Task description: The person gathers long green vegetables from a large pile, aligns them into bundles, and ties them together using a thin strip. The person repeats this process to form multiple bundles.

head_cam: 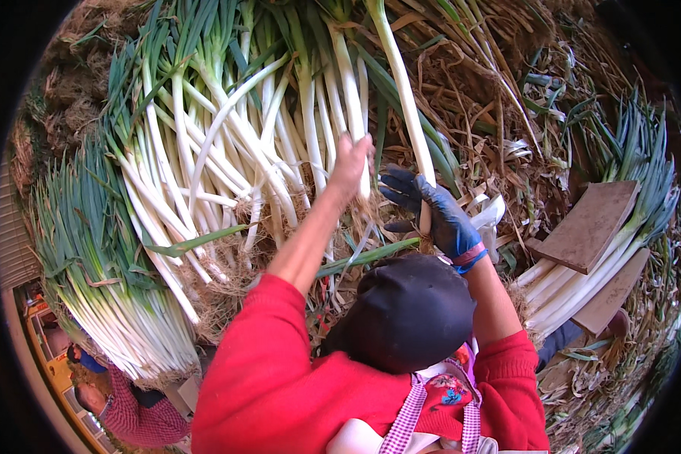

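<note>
My bare left hand [352, 162] grips the white shaft of a long green onion [347, 91], whose roots hang just below the fist. In a dark blue glove, my right hand [431, 207] has its thumb across another thick long green onion [400, 85]; the other fingers stretch out to the left. That onion's root end lies against the palm, and its top runs out of view. Left of my hands lies a loose pile of long green onions [227, 119], white shafts crossing and roots downward. A long leaf [369, 256] lies below my hands.
A dense bundle of green onions [125, 318] stands at the left. Onions lie between two boards [593, 227] at the right. Dry leaves and peelings [471, 113] cover the ground. A dark cap [403, 312] partly blocks the view. Two other people [136, 414] are at the lower left.
</note>
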`<state>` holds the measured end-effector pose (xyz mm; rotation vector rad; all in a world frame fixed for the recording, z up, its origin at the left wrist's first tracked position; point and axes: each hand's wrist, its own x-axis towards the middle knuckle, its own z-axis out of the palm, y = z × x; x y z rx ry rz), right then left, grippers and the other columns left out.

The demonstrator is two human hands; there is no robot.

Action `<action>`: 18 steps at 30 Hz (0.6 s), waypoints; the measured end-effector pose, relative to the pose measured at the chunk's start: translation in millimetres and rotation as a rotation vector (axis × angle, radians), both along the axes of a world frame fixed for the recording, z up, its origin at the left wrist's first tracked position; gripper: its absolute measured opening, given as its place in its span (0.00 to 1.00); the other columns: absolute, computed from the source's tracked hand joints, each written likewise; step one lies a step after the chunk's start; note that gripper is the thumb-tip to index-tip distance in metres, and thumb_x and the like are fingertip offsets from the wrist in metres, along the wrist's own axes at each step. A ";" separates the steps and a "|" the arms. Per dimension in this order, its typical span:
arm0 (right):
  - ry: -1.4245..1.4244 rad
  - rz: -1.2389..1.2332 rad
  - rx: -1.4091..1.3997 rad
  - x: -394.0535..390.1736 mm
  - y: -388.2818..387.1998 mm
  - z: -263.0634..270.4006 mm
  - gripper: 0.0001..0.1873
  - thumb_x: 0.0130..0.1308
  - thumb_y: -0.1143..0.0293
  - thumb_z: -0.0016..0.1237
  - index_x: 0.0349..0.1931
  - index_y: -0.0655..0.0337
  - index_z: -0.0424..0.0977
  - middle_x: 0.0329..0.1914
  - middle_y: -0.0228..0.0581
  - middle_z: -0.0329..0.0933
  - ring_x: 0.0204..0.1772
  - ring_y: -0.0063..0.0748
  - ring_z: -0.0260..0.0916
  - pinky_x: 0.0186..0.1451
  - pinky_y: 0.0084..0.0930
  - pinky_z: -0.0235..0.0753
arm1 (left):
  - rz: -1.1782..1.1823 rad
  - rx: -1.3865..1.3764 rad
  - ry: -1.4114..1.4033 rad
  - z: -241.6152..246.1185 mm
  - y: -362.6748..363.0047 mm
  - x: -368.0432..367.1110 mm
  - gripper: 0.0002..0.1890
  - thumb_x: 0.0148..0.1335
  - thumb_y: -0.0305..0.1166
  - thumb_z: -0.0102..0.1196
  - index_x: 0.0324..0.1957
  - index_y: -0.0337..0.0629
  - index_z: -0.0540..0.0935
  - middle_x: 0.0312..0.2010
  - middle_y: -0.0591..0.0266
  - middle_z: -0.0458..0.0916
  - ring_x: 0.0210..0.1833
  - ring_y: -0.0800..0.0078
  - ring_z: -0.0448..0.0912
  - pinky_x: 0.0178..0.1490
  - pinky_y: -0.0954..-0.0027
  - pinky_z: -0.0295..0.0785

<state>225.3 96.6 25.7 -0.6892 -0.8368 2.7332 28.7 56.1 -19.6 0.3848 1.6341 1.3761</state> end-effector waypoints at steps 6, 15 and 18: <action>-0.312 -0.194 -0.002 -1.5 -21.9 -8.3 0.21 0.65 0.53 0.51 0.47 0.63 0.72 0.37 0.29 0.73 0.39 0.20 0.66 0.42 0.19 0.67 | -0.171 -0.062 0.129 14.8 -43.3 84.0 0.22 0.69 0.46 0.42 0.48 0.34 0.63 0.40 0.52 0.71 0.44 0.66 0.72 0.49 0.61 0.72; -0.301 -0.194 -0.033 44.6 -23.7 -4.4 0.18 0.66 0.56 0.50 0.47 0.60 0.72 0.32 0.27 0.72 0.30 0.15 0.66 0.31 0.13 0.66 | -0.318 0.122 0.729 -11.4 -34.6 105.2 0.19 0.65 0.44 0.49 0.40 0.33 0.69 0.36 0.42 0.75 0.41 0.46 0.74 0.48 0.53 0.68; -0.351 -0.085 0.033 57.4 -18.2 -2.0 0.14 0.65 0.60 0.52 0.42 0.61 0.74 0.28 0.27 0.73 0.24 0.15 0.67 0.23 0.12 0.64 | -0.423 0.152 0.645 -3.5 -37.6 114.9 0.21 0.66 0.44 0.49 0.45 0.32 0.69 0.45 0.42 0.72 0.48 0.52 0.72 0.53 0.56 0.66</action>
